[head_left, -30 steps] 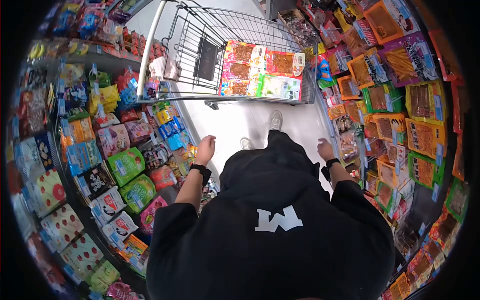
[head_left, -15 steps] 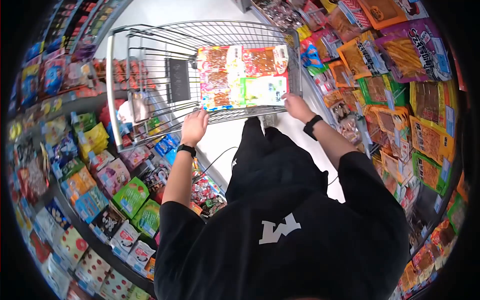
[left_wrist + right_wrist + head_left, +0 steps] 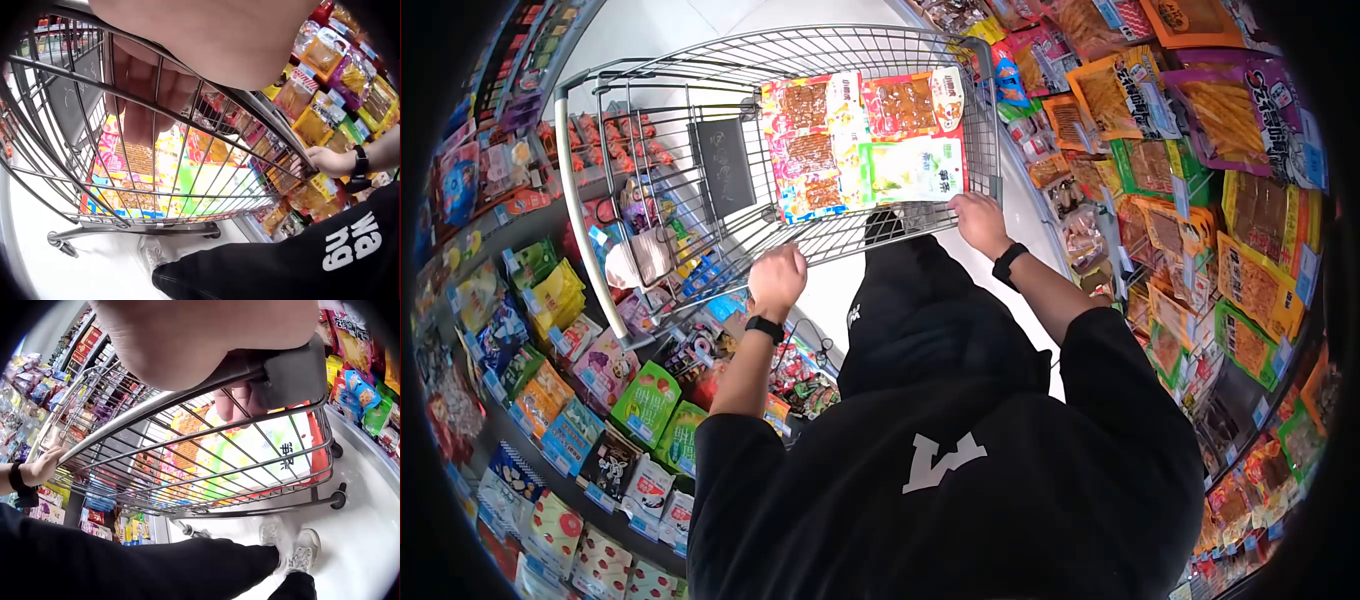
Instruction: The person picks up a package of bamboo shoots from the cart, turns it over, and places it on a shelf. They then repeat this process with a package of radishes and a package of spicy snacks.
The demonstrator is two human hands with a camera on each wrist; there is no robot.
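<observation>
Head view: left hand (image 3: 778, 278) and right hand (image 3: 980, 222), both off the shopping cart (image 3: 587, 210) a second ago, now curl their fingers over its near top rail (image 3: 128, 421), giving two-handed control; snack packets (image 3: 910, 168) lie inside.

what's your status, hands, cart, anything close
Left hand, right hand gripping cart by side rim. Snack packs lying inside. Stocked shelves on both sides.

From above, the head view faces the shopping cart (image 3: 722, 166); both wrist views look down through its side, close up, sharing the packets (image 3: 810, 112) inside.
</observation>
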